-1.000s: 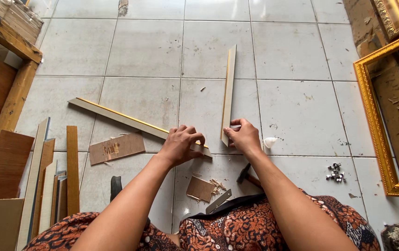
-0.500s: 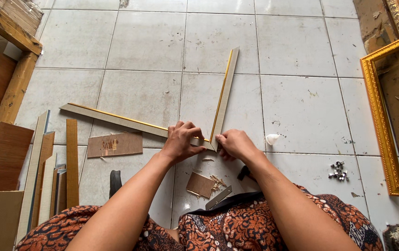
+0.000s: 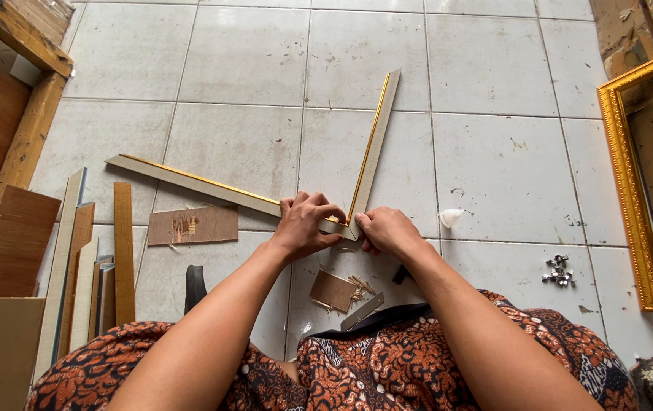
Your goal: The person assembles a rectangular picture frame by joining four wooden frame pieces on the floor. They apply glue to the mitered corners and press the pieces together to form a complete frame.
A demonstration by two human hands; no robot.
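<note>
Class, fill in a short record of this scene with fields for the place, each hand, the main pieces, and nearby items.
place: pale tiled floor
left hand: pressing on the left moulding strip near the corner
right hand: gripping the foot of the right moulding strip
pieces: the two gold-edged strips meet in a V at the hands
nearby: gold picture frame, metal clips, wood offcuts, small board

Two hands meet two gold-edged moulding strips [image 3: 197, 183], beside one brown card [image 3: 193, 225], one gold frame [image 3: 630, 190] and one white blob [image 3: 451, 218].
</note>
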